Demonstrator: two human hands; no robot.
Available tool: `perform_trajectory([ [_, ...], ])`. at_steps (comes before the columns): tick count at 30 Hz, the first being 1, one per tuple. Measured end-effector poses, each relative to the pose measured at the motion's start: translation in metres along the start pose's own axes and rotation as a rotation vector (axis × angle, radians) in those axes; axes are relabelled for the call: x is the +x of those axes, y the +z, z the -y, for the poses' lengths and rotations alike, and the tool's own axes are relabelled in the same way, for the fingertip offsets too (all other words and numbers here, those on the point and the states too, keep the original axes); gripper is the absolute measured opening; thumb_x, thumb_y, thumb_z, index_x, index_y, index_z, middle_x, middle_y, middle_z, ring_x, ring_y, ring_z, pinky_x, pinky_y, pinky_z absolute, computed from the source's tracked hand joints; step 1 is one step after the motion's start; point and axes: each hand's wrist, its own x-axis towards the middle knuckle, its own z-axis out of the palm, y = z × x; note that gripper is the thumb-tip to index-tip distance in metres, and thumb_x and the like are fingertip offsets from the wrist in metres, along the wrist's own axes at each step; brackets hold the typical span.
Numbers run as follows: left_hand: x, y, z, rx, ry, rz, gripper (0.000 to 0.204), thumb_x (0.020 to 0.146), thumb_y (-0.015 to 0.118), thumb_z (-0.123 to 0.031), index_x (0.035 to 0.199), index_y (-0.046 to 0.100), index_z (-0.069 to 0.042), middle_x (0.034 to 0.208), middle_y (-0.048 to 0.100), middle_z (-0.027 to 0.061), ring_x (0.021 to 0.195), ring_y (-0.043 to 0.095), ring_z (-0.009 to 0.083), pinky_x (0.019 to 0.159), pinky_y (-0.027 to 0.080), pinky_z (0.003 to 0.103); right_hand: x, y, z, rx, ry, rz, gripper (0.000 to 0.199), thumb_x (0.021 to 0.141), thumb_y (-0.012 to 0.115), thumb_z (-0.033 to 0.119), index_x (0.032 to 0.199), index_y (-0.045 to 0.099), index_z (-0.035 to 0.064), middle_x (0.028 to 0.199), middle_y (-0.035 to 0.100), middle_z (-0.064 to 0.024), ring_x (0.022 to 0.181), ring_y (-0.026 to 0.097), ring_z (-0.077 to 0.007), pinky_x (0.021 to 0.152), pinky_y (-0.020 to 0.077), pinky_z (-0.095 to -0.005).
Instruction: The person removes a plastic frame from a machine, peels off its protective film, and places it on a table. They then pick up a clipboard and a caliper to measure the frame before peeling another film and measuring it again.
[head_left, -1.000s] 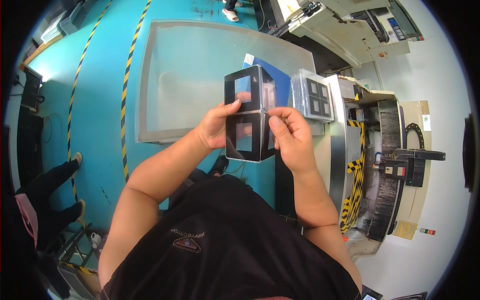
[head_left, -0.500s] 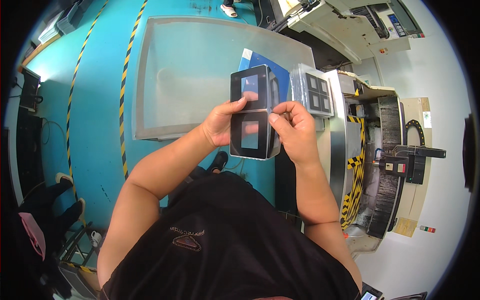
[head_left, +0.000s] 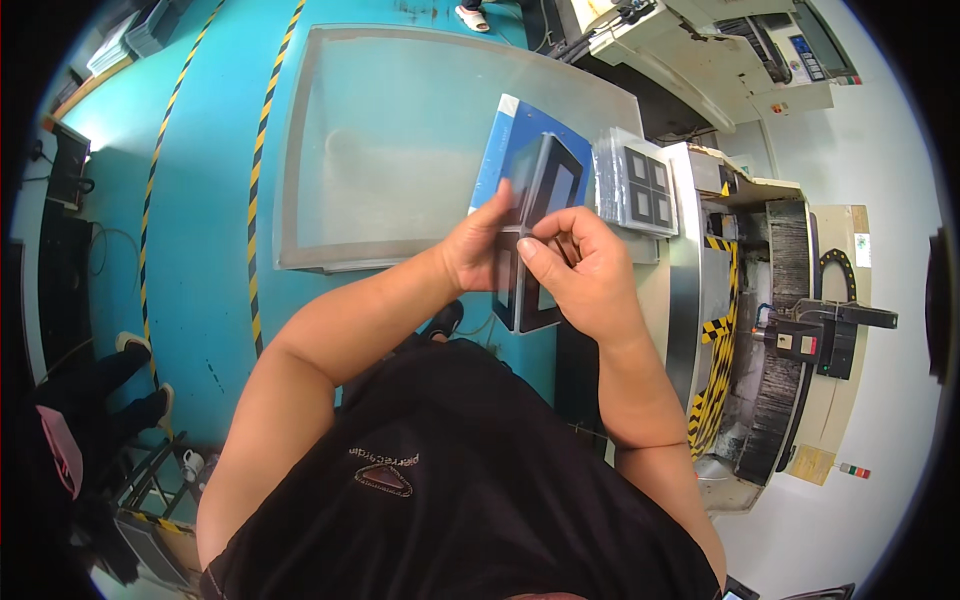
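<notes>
Between my hands is a thin glass-like panel with black borders around clear windows. It stands nearly edge-on, its two halves meeting at an angle along a lengthwise line. My left hand grips its left side, thumb up along the face and the other fingers mostly hidden behind. At the middle of the panel, my right hand pinches the part near the crossing line with thumb and forefinger. Beneath and beyond the panel lies a blue flat board or folder with a white corner.
A stack of similar black-bordered panels sits right of the blue board. Both are by a large translucent sheet-topped table. Machinery with striped tape stands along the right. Another person's legs show at the left.
The panel has turned from facing me, with two black-bordered windows in full view, to nearly edge-on. My left hand has shifted right, closer to my right hand. The whole view has moved slightly.
</notes>
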Motion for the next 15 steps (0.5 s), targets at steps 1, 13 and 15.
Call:
perform_trajectory([
  [1,0.002,0.0,0.001,0.001,0.008,-0.009,0.083,0.084,0.054,-0.072,0.134,0.05,-0.006,0.126,0.057,0.0193,0.118,0.058,0.0317,0.099,0.051,0.047,0.0,0.003,0.005,0.006,0.0,0.01,0.018,0.088,0.07,0.005,0.098,0.056,-0.0004,0.077,0.056,0.0036,0.066,0.048,-0.001,0.057,0.0385,-0.0174],
  [13,0.007,0.009,0.005,0.13,-0.01,-0.115,0.095,0.076,0.05,-0.083,0.126,0.055,-0.003,0.121,0.06,0.0177,0.111,0.061,0.0269,0.096,0.052,0.041,0.007,0.014,0.008,-0.055,-0.002,-0.021,0.018,0.087,0.071,0.009,0.091,0.056,-0.0009,0.068,0.053,0.0037,0.062,0.044,-0.0011,0.054,0.0381,-0.0198],
  [15,0.008,0.004,0.005,0.1,-0.022,-0.106,0.094,0.076,0.05,-0.083,0.125,0.056,-0.003,0.12,0.06,0.0178,0.111,0.062,0.0268,0.095,0.052,0.04,0.008,0.014,0.005,-0.076,0.002,-0.007,0.019,0.087,0.072,0.009,0.091,0.056,-0.0008,0.069,0.055,0.0035,0.063,0.046,-0.0012,0.054,0.0392,-0.0197],
])
